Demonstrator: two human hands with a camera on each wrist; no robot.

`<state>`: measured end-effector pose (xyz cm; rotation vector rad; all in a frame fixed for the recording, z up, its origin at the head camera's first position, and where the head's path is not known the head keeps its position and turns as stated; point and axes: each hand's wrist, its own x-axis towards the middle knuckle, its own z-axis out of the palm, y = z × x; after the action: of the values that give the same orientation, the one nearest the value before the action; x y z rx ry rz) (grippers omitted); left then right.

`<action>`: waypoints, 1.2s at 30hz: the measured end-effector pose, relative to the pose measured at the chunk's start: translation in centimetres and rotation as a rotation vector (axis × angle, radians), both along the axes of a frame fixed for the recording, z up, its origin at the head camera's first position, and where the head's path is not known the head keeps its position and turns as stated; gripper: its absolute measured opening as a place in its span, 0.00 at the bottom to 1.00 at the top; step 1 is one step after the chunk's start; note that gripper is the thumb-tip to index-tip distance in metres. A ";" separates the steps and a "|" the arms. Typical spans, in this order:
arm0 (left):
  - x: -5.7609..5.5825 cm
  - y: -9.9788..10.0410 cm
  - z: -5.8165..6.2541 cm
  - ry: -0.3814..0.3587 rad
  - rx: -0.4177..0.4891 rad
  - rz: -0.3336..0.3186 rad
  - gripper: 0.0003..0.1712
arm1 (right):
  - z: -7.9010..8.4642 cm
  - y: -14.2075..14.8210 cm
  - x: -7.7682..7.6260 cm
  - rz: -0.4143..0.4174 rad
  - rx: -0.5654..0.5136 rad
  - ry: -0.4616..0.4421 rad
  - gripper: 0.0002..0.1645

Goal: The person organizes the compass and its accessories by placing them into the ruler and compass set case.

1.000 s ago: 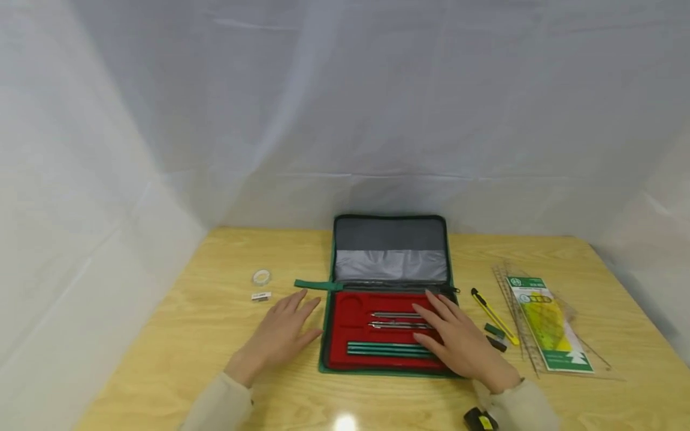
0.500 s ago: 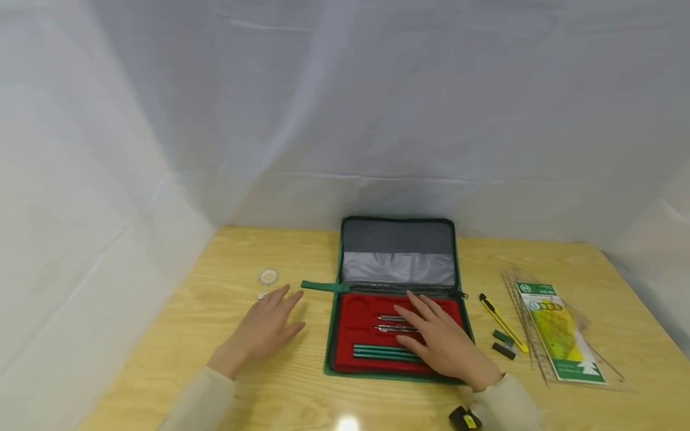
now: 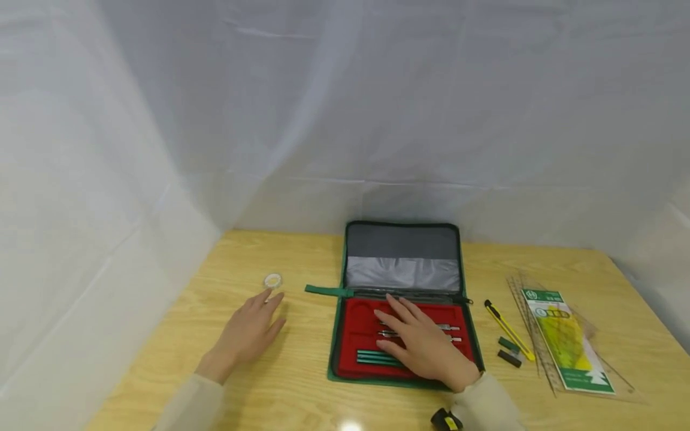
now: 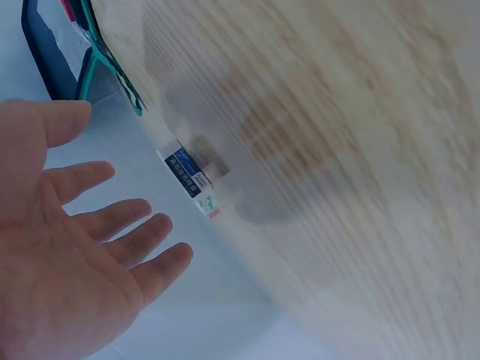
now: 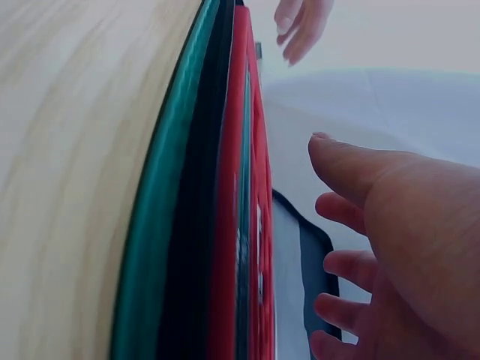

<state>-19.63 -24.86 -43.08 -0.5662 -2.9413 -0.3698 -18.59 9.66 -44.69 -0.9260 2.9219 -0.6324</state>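
A green zip case point(image 3: 336, 359) lies unfolded, its red tray point(image 3: 353, 326) toward me and its grey lid point(image 3: 401, 239) raised behind. Over the tray hovers my right hand point(image 3: 423, 347), fingers spread and holding nothing; the right wrist view shows a gap beneath it. It partly hides green pencils point(image 3: 372, 358) and metal drawing instruments point(image 3: 450, 327). Left of the case, my left hand point(image 3: 242, 335) is above the table, fingers apart. Just ahead of its fingertips lies a white tape roll point(image 3: 272, 281). In the left wrist view a labelled eraser point(image 4: 184, 171) sits below that hand.
Right of the case lie a yellow utility knife point(image 3: 509, 330), a green small piece point(image 3: 508, 343) and a dark one point(image 3: 509, 358). Further right are clear set squares point(image 3: 539, 353) with a green-and-yellow packet point(image 3: 568, 341). A black-and-yellow object point(image 3: 446, 421) is by the right sleeve.
My left hand has moved left, away from the case, and now covers the eraser in the head view. My right hand has shifted left across the tray, uncovering the instruments' right ends.
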 end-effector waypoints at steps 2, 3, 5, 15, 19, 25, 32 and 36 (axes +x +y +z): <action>-0.1 -0.1 -0.1 -0.006 0.004 0.009 0.28 | 0.0 -0.4 0.0 0.016 0.005 -0.002 0.35; -0.1 -0.2 -0.1 -0.012 0.006 0.012 0.27 | 0.0 -0.6 0.0 0.024 0.007 -0.003 0.35; -0.2 -0.3 -0.3 -0.019 0.008 0.021 0.27 | 0.0 -0.8 0.0 0.037 0.004 -0.009 0.35; -1.7 -0.4 -0.8 -0.034 -0.013 0.043 0.19 | -0.1 -0.3 0.5 0.021 -0.029 -0.053 0.34; -2.1 -0.7 -0.8 -0.043 -0.007 0.056 0.18 | -0.3 -0.1 0.5 -0.001 -0.016 -0.066 0.34; -2.7 -0.9 -1.2 0.018 0.048 0.036 0.16 | -0.6 0.2 0.6 -0.018 -0.016 -0.061 0.33; -3.6 -0.7 -1.1 -0.008 0.079 0.061 0.10 | -0.8 0.6 0.7 -0.038 -0.014 -0.053 0.33; -4.1 -0.6 -1.1 -0.061 0.061 0.092 0.07 | -0.7 0.7 0.7 -0.046 -0.021 -0.046 0.32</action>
<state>-23.69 -25.46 -44.16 -0.4168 -2.9893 -0.4733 -17.87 10.39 -45.41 -0.8371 2.9093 -0.6779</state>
